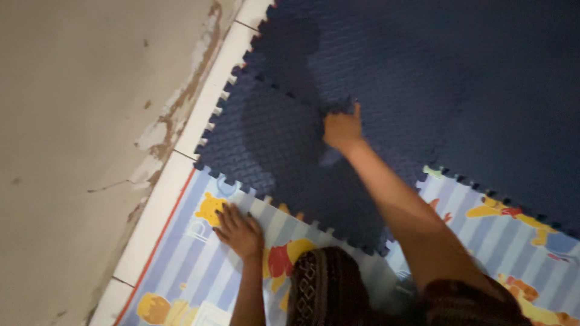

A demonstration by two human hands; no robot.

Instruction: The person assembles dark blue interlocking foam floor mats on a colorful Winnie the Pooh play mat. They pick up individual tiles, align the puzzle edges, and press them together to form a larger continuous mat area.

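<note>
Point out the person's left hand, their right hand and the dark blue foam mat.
left hand (240,230), head view, back of hand.
right hand (342,130), head view, knuckles.
dark blue foam mat (483,90), head view, textured surface.

— Premises?

— A home, by the evidence — a lived-in room, viewed at floor level. The floor is covered with interlocking foam mats (435,78), dark blue, toothed edges joined like puzzle pieces.

— Anything to support domestic use?

— A striped play mat (181,265) printed with cartoon bear figures lies just beside them, of the kind laid down for children. White floor tiles (211,90) show along the edge. The plastered wall (72,121) is beige, its paint cracked and peeling near the base.
</note>
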